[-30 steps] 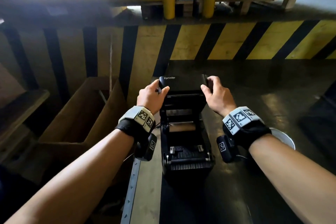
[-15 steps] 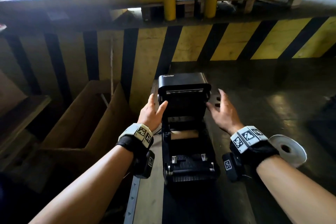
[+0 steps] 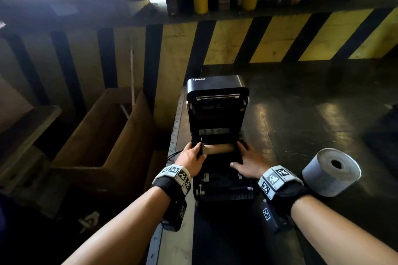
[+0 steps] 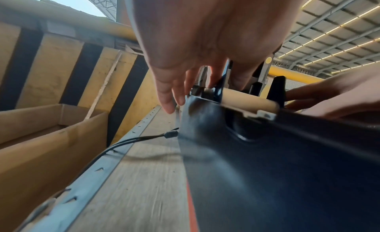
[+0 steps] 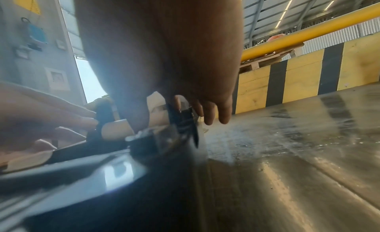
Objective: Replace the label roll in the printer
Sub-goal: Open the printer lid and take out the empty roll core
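Observation:
The black printer stands on the table with its lid raised. A bare brown cardboard core lies in its roll bay between two black guides. My left hand pinches the left guide, thumb on the inside and fingers outside. My right hand holds the right guide the same way, fingers hanging over its outer side. In the left wrist view the core shows end to end. A full white label roll lies on the table to the right of my right wrist.
An open cardboard box stands below the table's left edge. A black cable plugs into the printer's left side. A yellow and black striped barrier closes off the far side. Dark tabletop stretches to the right.
Both hands have left the lid, which now stands upright, and have come down to the guides beside the core. The white roll has come into fuller view.

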Tool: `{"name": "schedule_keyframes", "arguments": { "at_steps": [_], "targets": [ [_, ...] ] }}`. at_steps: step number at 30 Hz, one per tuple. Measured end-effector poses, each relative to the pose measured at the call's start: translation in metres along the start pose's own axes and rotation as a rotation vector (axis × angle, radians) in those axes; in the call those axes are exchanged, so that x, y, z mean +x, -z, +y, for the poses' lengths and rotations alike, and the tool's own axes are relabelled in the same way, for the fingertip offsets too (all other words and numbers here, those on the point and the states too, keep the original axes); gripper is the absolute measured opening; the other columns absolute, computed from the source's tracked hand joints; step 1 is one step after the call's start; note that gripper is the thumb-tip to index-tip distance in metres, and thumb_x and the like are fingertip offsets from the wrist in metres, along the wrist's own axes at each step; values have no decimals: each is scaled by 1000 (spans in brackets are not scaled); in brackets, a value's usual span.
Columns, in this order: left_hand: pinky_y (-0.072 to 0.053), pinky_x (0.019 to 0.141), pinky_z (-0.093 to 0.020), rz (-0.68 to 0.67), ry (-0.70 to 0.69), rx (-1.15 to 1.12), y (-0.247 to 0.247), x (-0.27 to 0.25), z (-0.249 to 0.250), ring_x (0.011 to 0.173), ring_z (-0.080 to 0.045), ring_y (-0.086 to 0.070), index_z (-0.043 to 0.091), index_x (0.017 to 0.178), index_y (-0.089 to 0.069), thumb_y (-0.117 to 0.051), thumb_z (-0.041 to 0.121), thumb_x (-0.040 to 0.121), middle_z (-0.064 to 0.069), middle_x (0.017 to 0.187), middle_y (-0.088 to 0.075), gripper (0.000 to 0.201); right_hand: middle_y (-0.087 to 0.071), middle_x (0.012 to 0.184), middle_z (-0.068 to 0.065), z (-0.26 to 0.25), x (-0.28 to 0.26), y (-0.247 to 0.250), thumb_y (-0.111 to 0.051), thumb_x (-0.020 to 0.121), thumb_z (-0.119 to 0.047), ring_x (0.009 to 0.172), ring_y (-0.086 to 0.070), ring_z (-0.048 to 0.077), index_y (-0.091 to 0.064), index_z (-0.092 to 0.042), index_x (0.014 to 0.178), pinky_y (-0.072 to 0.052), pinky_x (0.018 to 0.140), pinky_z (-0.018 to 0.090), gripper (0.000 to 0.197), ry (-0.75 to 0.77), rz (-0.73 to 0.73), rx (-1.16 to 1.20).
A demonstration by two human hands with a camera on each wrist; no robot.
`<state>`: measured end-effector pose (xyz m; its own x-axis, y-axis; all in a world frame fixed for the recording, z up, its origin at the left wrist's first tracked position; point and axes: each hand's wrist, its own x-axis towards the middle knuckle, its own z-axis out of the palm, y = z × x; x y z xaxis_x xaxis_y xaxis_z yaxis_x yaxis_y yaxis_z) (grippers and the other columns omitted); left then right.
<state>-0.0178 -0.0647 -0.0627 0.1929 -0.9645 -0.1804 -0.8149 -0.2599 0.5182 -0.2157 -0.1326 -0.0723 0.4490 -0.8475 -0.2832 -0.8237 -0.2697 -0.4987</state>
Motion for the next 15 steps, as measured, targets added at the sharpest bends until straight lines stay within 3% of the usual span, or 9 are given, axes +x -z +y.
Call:
{"name": "schedule_keyframes", "arguments": {
  "at_steps": [5, 9, 12, 15],
  "targets": [
    [-42, 96, -32, 68, -11, -53, 3, -6, 8, 117, -31, -52, 11, 135, -43, -47, 25, 92, -13, 128, -50, 45, -15, 157, 10, -6, -8, 4, -55, 87, -32, 142, -26, 30, -15, -23, 149, -27, 115, 37, 74, 44, 59, 130],
    [-43, 97, -33, 138, -17, -174, 13, -15, 22, 116, -30, -56, 11, 132, -48, -48, 21, 92, -14, 126, -60, 41, -44, 145, 11, -12, -28, 22, -50, 89, -15, 132, -44, 29, -35, -20, 143, -33, 111, 32, 56, 139, 198, 269],
    [-46, 88, -30, 150, -50, -199, 21, -28, 36, 108, -29, -61, 9, 126, -55, -49, 19, 92, -15, 119, -65, 36, -56, 135, 13, -13, -56, 36, -47, 90, -5, 126, -50, 31, -48, -13, 135, -33, 103, 24, 45, 145, 325, 266],
    [-44, 65, -21, 109, -156, -214, 25, -46, 51, 82, -22, -62, 10, 114, -62, -53, 19, 90, -11, 96, -68, 27, -62, 125, 19, -4, -84, 47, -50, 89, 0, 117, -57, 34, -59, -2, 122, -35, 94, 23, 34, 117, 474, 242]
  ]
}}
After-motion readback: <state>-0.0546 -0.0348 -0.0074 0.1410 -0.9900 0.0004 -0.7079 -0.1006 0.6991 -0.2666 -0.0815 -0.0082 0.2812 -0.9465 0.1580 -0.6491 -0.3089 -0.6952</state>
